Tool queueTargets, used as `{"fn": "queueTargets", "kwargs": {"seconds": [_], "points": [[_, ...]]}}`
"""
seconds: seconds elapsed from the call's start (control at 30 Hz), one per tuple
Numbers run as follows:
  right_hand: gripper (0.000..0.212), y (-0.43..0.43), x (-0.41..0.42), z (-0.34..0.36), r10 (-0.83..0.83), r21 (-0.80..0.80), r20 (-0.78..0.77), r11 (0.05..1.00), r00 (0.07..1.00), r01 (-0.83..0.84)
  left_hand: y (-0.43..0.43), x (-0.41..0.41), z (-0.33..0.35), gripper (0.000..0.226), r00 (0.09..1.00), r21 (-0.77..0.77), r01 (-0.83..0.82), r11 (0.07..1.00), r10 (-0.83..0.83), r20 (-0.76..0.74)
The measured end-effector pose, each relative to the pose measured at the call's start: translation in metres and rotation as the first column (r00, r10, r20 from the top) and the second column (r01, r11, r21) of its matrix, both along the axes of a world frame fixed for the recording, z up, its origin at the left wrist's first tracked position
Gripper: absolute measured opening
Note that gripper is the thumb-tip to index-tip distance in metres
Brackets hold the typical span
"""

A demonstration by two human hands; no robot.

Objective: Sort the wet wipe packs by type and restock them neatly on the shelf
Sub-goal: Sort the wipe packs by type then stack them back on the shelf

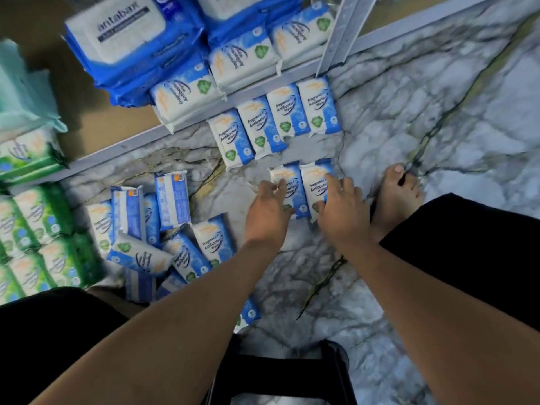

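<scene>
While the green wipe packs [43, 217] are sitting grouped at the far left, a heap of blue antibacterial packs [152, 229] is lying jumbled on the marble floor [438, 112] beside them, so I am judging the sorting roughly half done. Further along, the shelf [122, 146] is holding big antabax packs [122, 33] and some blue ones, and a row of four packs [274, 124] is lying lined up just below its rail. I am starting a second row: my left hand [267, 213] is resting, fingers loosely spread, on the left pack [292, 185], and my right hand [343, 209] is pressing flat on the right pack [314, 179], neither clamped. Shelving these is waiting.
</scene>
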State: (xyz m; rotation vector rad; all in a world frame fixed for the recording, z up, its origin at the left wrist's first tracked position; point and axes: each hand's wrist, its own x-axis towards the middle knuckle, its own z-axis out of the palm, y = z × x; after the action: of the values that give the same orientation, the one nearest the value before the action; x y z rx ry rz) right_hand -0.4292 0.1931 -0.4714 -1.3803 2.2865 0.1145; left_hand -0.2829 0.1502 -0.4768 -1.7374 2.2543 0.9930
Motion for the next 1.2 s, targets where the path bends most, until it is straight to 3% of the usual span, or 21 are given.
{"fn": "queueTargets", "kwargs": {"seconds": [0.13,0.37,0.63,0.8,0.9,1.1,1.2], "points": [[0.063,-0.025,-0.032,-0.002,0.017,0.031,-0.057,0.999,0.998,-0.015,-0.025,-0.029,-0.003,0.064,0.994,-0.085,0.098,0.992,-0.094,0.049],[0.07,-0.064,-0.065,-0.009,0.051,0.044,0.001,0.998,0.999,-0.051,-0.049,-0.053,-0.015,0.066,0.984,-0.174,0.138,0.975,-0.115,0.135],[0.068,-0.063,-0.066,-0.004,0.055,0.067,-0.003,0.996,0.998,-0.055,-0.052,-0.041,-0.012,0.065,0.99,-0.131,0.135,0.982,-0.13,0.044],[0.061,-0.042,-0.031,0.015,0.052,-0.082,-0.074,0.995,0.996,-0.058,-0.042,0.005,0.001,0.047,0.991,-0.142,0.137,0.98,-0.137,0.008],[0.055,-0.023,0.006,0.019,0.108,-0.123,-0.041,0.986,0.993,-0.112,-0.022,0.048,0.01,0.049,0.994,-0.163,0.102,0.981,-0.095,0.05],[0.049,0.023,0.091,0.018,0.213,-0.053,0.081,0.976,0.974,-0.209,0.026,0.147,0.02,0.048,0.991,-0.143,0.023,0.989,-0.004,0.131],[0.043,0.052,0.126,0.015,0.348,-0.029,0.123,0.938,0.929,-0.347,0.055,0.193,0.019,0.048,0.983,-0.17,0.024,0.985,0.007,0.181]]}}
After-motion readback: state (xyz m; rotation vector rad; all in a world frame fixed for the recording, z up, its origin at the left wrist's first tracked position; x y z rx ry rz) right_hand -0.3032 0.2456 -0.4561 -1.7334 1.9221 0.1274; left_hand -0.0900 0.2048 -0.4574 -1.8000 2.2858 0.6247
